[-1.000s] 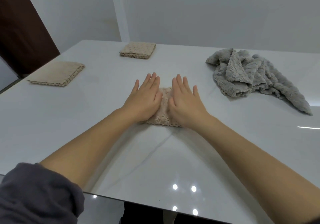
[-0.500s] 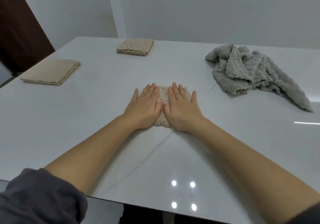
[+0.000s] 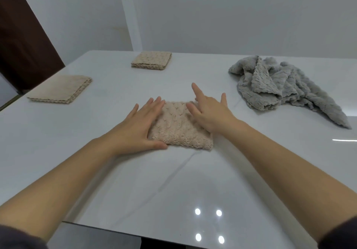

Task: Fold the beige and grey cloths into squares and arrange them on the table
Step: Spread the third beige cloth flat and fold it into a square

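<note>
1. The folded beige cloth [image 3: 179, 131] lay at the centre of the frame on the glossy white table [image 3: 173, 181], and its near edge looked thick and rounded. The left hand [image 3: 139, 125] lay flat along its left side with straight fingers, grasping nothing. The right hand [image 3: 210, 113] rested palm-down on its right side, fingers spread and the index raised, also grasping nothing.
2. The plush layers could have sprung apart once the pressure came off, since the bulging near edge was not pinned by either palm.
3. A sideways lift of the right palm might have dragged the top layer toward the right of the frame and skewed the square.
4. On so slick a surface, an uneven push could have slid the whole bundle rather than flattening it.
5. The grey heap [image 3: 280, 86] lay crumpled at the upper right, unfolded; whether it held one cloth or several could not be told. Picking it up by its trailing tail would likely have tangled it.
6. Two finished beige squares [image 3: 61, 89] sat at the left and upper centre, so a careless placement could have broken their arrangement.
</note>
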The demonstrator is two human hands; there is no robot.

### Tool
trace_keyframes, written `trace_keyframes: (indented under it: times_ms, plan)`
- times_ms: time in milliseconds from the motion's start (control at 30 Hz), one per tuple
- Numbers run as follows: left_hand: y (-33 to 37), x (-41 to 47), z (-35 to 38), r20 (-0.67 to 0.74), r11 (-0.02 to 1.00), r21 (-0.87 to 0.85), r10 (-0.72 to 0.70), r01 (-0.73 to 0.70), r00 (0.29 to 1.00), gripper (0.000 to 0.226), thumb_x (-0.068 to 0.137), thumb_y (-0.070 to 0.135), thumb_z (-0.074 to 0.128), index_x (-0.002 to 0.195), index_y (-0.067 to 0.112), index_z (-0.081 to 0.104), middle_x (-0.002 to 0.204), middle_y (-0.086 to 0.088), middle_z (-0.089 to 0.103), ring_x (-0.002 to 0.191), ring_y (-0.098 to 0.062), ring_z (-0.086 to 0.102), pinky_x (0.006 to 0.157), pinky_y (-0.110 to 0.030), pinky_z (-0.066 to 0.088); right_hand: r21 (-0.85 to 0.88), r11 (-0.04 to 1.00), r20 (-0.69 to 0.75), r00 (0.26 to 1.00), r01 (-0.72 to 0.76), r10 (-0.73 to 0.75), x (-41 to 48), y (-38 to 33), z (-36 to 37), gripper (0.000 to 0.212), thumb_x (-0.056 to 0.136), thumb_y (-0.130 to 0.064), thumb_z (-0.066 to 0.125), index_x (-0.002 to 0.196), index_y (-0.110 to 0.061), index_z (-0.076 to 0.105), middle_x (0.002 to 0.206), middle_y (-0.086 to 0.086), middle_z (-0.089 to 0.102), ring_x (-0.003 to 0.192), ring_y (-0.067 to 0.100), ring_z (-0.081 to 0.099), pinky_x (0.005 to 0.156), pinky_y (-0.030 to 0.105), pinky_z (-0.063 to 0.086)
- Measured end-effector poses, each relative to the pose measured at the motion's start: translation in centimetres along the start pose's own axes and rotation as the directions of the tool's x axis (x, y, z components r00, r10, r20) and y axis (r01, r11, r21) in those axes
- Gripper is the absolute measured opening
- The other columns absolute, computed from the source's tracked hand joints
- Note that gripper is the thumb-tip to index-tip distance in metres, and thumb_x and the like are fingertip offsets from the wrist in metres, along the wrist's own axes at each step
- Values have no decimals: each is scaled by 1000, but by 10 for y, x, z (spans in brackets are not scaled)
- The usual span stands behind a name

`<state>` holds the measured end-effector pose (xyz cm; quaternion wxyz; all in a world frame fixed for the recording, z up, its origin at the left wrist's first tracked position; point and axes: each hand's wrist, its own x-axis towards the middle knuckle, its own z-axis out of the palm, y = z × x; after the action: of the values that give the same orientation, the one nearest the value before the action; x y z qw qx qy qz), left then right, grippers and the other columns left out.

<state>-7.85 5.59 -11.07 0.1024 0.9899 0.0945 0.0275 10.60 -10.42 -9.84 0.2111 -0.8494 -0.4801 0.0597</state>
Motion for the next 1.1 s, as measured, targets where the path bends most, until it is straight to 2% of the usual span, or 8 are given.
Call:
trace_keyframes:
  times_ms: [133, 233, 300, 433, 500, 567, 700, 1100]
  plan:
    - [-18, 8, -5, -198, 977, 29, -200, 210, 960, 96, 82, 65, 53, 155, 25, 5, 163, 5, 2, 149, -10, -4, 121, -41, -2, -198, 980, -128, 992, -24, -2, -8, 7, -7, 50, 102, -39, 27, 147, -19, 28, 89, 3, 70, 101, 28, 61, 103, 43, 27]
    - [-18, 15, -5, -245, 914, -34, -400, 405, 883, 70, 97, 27, 46, 155, 14, 8, 163, -6, 6, 150, -21, 2, 122, -45, 2, -201, 971, -220, 972, -130, 85, -25, 13, -20, 37, 102, -35, 32, 130, -19, 51, 90, 11, 71, 98, 34, 61, 87, 39, 35]
    - [-7, 21, -5, -239, 909, -121, -416, 398, 877, 62, 99, 16, 33, 154, 9, 8, 163, -8, 6, 150, -21, 1, 122, -43, 0, -179, 978, -256, 965, -103, 55, -30, 15, -22, 35, 101, -31, 34, 125, -18, 55, 100, 8, 70, 103, 30, 60, 89, 38, 35]
    - [33, 30, 1, -148, 927, -148, -364, 343, 919, 59, 102, 26, 22, 155, 8, 2, 163, -7, -4, 150, -17, -6, 122, -40, -5, -139, 987, -49, 995, 81, -89, -21, 4, -8, 49, 103, -30, 28, 150, -14, 31, 156, 3, 31, 145, 18, 23, 118, 42, 10]
    - [50, 31, 8, -88, 925, -119, -371, 360, 925, 61, 103, 31, 20, 154, 7, -2, 163, -8, -9, 150, -17, -10, 121, -40, -6, -155, 979, 91, 989, 133, -120, -12, -5, -1, 57, 104, -32, 21, 156, -12, 6, 164, 0, 0, 150, 15, -4, 120, 47, -4]
    - [60, 32, 16, -50, 920, -86, -387, 382, 921, 62, 103, 35, 18, 154, 6, -4, 162, -8, -12, 149, -17, -13, 121, -40, -6, -182, 972, 164, 979, 148, -118, -2, -8, 4, 60, 104, -34, 18, 155, -12, -4, 163, 0, -11, 149, 14, -13, 119, 49, -8]
    - [56, 36, 27, -25, 913, -20, -408, 407, 913, 64, 102, 36, 18, 154, 6, -5, 162, -8, -12, 149, -18, -13, 121, -41, -5, -212, 970, 252, 966, 119, -63, -2, -4, 18, 61, 104, -37, 15, 155, -11, -5, 163, 1, -12, 149, 15, -14, 119, 51, -7]
    - [48, 36, 29, 8, 929, -4, -370, 370, 929, 65, 102, 38, 16, 153, 5, -7, 162, -9, -13, 149, -18, -14, 121, -40, -6, -280, 957, 211, 977, 72, -12, -2, -2, 28, 61, 103, -38, 14, 155, -10, -2, 163, 2, -7, 150, 15, -9, 118, 55, -7]
